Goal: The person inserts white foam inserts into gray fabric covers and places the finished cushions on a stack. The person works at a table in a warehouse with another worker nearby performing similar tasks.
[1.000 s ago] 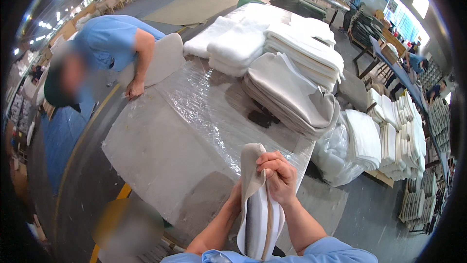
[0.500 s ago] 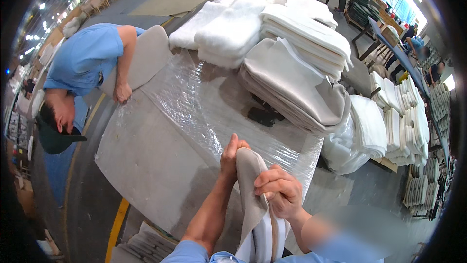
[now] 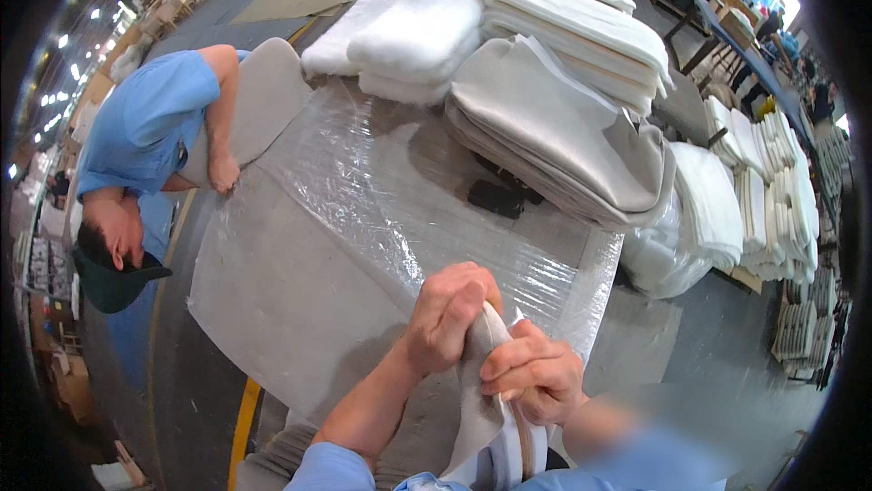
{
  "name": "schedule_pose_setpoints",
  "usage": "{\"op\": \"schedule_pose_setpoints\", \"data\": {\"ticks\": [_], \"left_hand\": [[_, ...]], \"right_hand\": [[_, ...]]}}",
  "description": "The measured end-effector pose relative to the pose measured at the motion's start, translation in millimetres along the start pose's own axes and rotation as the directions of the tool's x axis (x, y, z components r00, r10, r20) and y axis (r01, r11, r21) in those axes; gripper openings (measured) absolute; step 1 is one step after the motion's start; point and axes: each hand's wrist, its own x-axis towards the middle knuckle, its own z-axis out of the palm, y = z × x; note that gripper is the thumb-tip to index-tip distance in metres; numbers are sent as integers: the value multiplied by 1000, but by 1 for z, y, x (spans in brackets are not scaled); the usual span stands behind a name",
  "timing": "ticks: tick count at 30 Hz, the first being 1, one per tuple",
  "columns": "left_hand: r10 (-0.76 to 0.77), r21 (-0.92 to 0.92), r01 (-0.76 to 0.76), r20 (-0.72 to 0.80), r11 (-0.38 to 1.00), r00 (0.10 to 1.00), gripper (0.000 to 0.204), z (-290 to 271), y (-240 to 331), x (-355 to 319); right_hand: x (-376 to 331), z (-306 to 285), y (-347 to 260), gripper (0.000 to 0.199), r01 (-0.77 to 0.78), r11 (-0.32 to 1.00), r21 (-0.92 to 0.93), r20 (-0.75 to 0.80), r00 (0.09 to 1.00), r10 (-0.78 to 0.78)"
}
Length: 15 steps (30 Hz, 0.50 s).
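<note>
A grey fabric cushion cover with white padding [image 3: 486,418] stands on edge against my body at the near edge of the table. My left hand [image 3: 447,314] grips its top end from the left. My right hand [image 3: 534,380] pinches the cover's edge from the right, fingers closed over the fabric. The two hands touch at the top of the cover.
The table [image 3: 300,273] is wrapped in clear plastic film. A stack of grey covers [image 3: 563,141] and piles of white foam pads [image 3: 427,32] lie at its far end. A person in a blue shirt [image 3: 145,128] leans on the left side, holding a grey pad [image 3: 259,100]. More white pads [image 3: 772,191] sit right.
My hands and the cover have slid lower and right in view, and my left hand has moved up over the cover's top end. The person at left has bent further down.
</note>
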Motion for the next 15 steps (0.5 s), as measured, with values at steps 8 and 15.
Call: {"op": "schedule_pose_setpoints", "data": {"ticks": [8, 15], "left_hand": [[-33, 6, 33, -112, 999, 993, 46, 13, 10, -13], [-544, -597, 294, -294, 747, 786, 50, 35, -67, -95]], "right_hand": [[-5, 0, -7, 3, -78, 994, -77, 2, 997, 78], [-11, -4, -8, 21, -7, 997, -80, -133, 991, -4]]}}
